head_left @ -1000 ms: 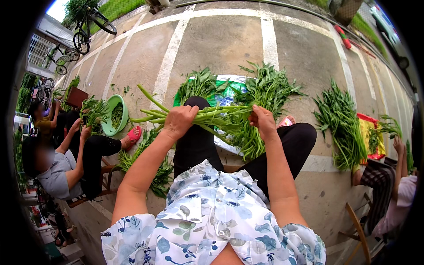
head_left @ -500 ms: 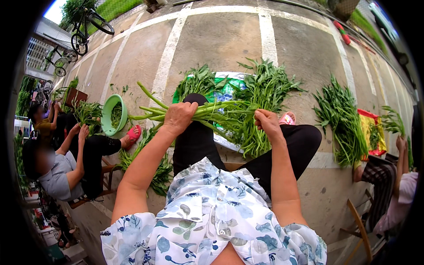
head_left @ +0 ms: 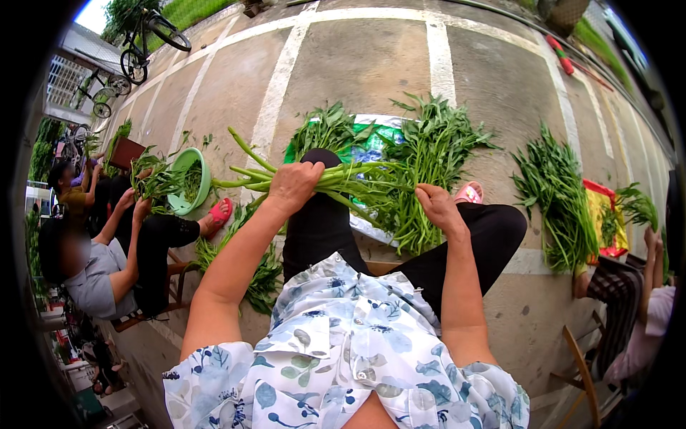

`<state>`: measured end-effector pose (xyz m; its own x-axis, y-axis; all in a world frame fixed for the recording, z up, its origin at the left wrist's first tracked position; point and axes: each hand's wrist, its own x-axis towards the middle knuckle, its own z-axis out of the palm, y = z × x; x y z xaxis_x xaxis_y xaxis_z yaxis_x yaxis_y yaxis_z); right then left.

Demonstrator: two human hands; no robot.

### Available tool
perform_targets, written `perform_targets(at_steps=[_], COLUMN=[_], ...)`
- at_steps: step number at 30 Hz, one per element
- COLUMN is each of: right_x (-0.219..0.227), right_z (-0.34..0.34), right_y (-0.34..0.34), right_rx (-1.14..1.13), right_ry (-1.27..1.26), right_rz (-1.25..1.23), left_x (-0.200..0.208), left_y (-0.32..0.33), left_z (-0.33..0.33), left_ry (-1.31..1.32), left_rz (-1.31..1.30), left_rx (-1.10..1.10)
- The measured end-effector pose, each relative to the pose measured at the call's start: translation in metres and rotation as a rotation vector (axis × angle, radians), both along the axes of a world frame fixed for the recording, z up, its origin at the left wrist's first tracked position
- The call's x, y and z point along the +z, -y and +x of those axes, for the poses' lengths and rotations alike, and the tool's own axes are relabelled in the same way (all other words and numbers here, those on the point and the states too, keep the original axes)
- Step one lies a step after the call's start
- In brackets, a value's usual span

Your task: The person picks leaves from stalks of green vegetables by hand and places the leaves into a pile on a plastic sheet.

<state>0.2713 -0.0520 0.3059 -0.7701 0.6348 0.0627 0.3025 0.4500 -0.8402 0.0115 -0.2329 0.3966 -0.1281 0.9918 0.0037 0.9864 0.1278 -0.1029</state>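
A bunch of long-stemmed leafy greens that look like water spinach lies across my left knee, thick stem ends pointing left. My left hand is closed around its stems. At the bunch's right end, my right hand is pinched at what looks like a thin water spinach stem; the fingers partly hide it. Beneath and beyond the hands, a larger water spinach pile rests on a green, white and blue plastic sheet. More water spinach lies on the ground by my left leg.
A light-green basin holding greens stands at the left, near a seated person handling greens. To the right are another heap of greens, a red-and-yellow bag and a second person's arms. A wooden chair stands lower right.
My right hand has shifted slightly right and down, its fingertips still pinched by the bunch. My left hand keeps its hold. The view has shifted slightly.
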Motion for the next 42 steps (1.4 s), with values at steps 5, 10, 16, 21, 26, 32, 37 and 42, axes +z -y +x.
perform_targets(at_steps=[5,10,16,21,26,32,37,42], right_x=[0.001,-0.030,-0.040,-0.069,-0.058,-0.001,0.020,0.029], right_z=[-0.001,-0.012,0.003,0.009,0.002,-0.014,-0.028,-0.032], right_y=[0.005,0.002,-0.033,-0.016,-0.016,0.004,0.020,0.026], right_rx=[0.066,-0.296,-0.526,-0.197,-0.151,0.015,0.194,0.276], right_ry=[0.269,0.161,-0.238,0.154,0.236,-0.028,-0.085,0.025], right_rz=[0.160,0.260,-0.750,-0.206,-0.205,-0.747,-0.747,-0.655], left_x=[-0.003,-0.007,-0.010,-0.010,-0.005,-0.014,-0.011,-0.012], left_y=[0.004,0.000,0.004,0.007,0.021,0.035,0.025,0.022], left_z=[-0.003,0.000,-0.003,-0.009,-0.012,-0.020,-0.013,-0.016], left_ry=[-0.005,-0.008,0.015,0.098,0.143,0.159,0.190,0.150], left_rz=[0.010,0.044,0.058,0.118,0.339,0.440,0.558,0.510], left_rx=[0.004,-0.030,-0.027,-0.074,-0.113,-0.100,-0.129,-0.106])
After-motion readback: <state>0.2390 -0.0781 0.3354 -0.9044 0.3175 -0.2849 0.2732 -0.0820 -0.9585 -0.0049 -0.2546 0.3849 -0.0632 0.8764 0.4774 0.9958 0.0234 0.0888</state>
